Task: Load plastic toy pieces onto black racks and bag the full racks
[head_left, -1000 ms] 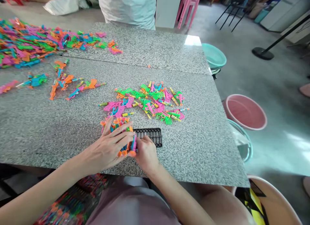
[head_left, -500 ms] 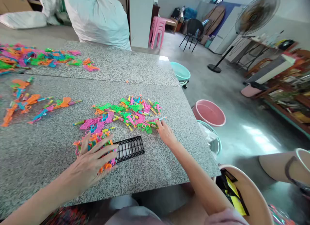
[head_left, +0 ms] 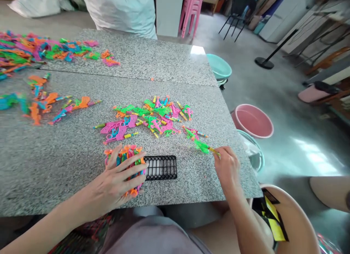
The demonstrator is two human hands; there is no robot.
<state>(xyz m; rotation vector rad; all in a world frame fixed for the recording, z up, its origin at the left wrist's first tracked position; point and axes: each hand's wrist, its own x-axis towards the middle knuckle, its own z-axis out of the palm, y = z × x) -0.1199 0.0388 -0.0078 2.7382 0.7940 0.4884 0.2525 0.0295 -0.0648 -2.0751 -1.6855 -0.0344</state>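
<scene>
With fingers spread, my left hand [head_left: 121, 175] lies over a row of small colourful plastic toys [head_left: 130, 149] with orange ends, set in the left part of a black plastic rack [head_left: 175, 168]. The rack's right part shows bare slots, and its left part is hidden. My right hand [head_left: 226, 164] pinches the yellow end of a green toy gun [head_left: 201, 146] near the table's right side. Just beyond its tip lies a toy with a pink and blue body [head_left: 195, 131]. A loose pile of toy guns [head_left: 161, 117] is on the granite table [head_left: 175, 89], behind the rack.
More toy guns [head_left: 68, 107] lie at the left, and a larger heap [head_left: 24, 51] is at the back left. Tubs stand on the floor at the right: turquoise [head_left: 218, 66], pink [head_left: 253, 120] and beige [head_left: 296, 217]. A big white sack [head_left: 123, 13] is behind the table.
My right hand has moved right and nearer, drawing the green toy gun out of the pile. My left hand stays over the rack. The view has shifted right and down.
</scene>
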